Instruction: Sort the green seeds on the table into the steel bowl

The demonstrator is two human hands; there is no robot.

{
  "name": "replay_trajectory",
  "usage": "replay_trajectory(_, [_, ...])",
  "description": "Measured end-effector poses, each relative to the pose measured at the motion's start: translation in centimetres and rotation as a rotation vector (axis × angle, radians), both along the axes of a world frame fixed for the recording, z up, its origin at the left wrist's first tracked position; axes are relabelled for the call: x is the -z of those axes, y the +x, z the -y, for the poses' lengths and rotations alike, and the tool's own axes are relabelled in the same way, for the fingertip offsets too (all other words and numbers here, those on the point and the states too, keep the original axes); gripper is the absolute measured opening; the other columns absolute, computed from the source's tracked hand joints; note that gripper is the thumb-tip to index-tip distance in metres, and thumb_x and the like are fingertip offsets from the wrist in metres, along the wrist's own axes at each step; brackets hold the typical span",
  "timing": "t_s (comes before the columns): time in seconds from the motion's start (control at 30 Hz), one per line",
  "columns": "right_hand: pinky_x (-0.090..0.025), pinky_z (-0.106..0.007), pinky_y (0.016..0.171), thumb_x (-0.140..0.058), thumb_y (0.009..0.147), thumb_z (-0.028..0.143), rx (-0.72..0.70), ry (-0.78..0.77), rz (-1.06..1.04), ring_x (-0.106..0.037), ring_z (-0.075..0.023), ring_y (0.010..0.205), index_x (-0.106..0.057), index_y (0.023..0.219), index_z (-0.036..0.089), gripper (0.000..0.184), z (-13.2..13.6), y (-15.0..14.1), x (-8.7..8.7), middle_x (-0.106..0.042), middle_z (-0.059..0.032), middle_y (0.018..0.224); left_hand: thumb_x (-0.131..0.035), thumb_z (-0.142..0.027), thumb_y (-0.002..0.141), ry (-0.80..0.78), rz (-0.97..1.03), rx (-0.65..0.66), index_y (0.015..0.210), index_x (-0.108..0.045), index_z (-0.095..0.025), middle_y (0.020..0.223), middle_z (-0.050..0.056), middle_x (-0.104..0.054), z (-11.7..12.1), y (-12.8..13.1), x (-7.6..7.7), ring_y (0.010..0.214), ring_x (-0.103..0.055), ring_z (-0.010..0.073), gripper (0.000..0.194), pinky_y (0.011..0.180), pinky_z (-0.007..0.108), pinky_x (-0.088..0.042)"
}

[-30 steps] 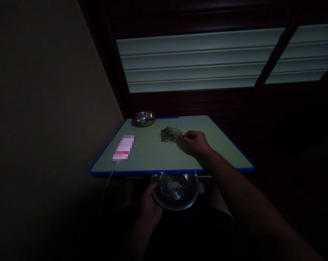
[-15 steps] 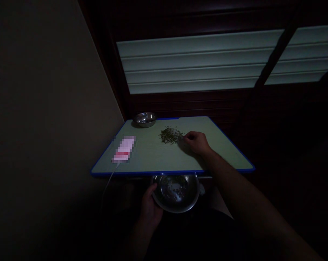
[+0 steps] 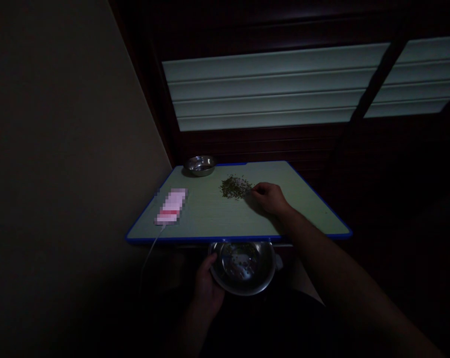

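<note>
My left hand point(image 3: 209, 288) grips the left rim of a shiny metal bowl point(image 3: 264, 278), thumb over the edge. The bowl sits below the near edge of the table, with some small greenish bits inside. On the pale green tabletop point(image 3: 210, 219) lies a loose pile of small green-brown grains point(image 3: 230, 188), perhaps beans or seeds. My right hand point(image 3: 270, 198) rests at the right side of this pile, its fingers pinched together at the grains. Whatever is between those fingertips is too small and dark to make out.
A smaller metal bowl point(image 3: 200, 166) stands at the table's far left corner. A blurred-out lit phone point(image 3: 172, 206) lies at the left, its white cable point(image 3: 150, 253) hanging over the near edge. Behind the table is a dark wooden door with pale slats point(image 3: 265, 92); a wall point(image 3: 79, 124) rises at left.
The whole view has shifted slightly. My right hand stays pinched at the pile's right side, and my left hand keeps its hold on the bowl.
</note>
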State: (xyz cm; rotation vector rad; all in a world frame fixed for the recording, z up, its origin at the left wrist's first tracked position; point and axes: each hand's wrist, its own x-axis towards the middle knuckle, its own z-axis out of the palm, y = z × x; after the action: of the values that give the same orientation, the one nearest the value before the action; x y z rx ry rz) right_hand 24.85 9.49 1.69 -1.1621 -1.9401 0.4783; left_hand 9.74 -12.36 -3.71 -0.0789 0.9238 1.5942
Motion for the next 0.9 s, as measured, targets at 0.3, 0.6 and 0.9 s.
replay_trajectory(0.3, [-0.046,-0.027,0.069,-0.064,0.074,0.025,-0.042,0.030,-0.021,-0.062,-0.0164,0.072,-0.073,0.077,0.018,0.012,-0.35,-0.01,0.41,-0.072,-0.0033,0.077,-0.055,-0.018,0.084,-0.012,0.007,0.004,0.089,-0.074,-0.014,0.083,0.007,-0.079,-0.06,-0.06,-0.12,0.078,-0.073,0.0202,0.019,0.080,0.034,-0.057])
replay_trajectory(0.6, [-0.045,-0.027,0.069,-0.063,0.071,0.024,-0.072,0.006,-0.066,-0.061,-0.0164,0.070,-0.072,0.072,0.017,0.011,0.07,0.07,-0.18,-0.070,-0.0028,0.073,-0.056,-0.017,0.083,-0.038,-0.009,-0.008,0.086,-0.073,-0.014,0.079,0.006,-0.079,-0.08,-0.02,-0.12,0.073,-0.072,0.0186,0.018,0.081,0.034,-0.057])
replay_trajectory(0.9, [-0.046,-0.027,0.067,-0.061,0.071,0.024,-0.072,-0.023,-0.087,-0.061,-0.0161,0.067,-0.070,0.071,0.018,0.011,0.38,-0.07,-0.31,-0.070,-0.0023,0.070,-0.057,-0.019,0.083,-0.041,-0.010,-0.009,0.085,-0.073,-0.014,0.080,0.007,-0.079,-0.11,-0.04,0.29,0.075,-0.073,0.0202,0.018,0.083,0.036,-0.056])
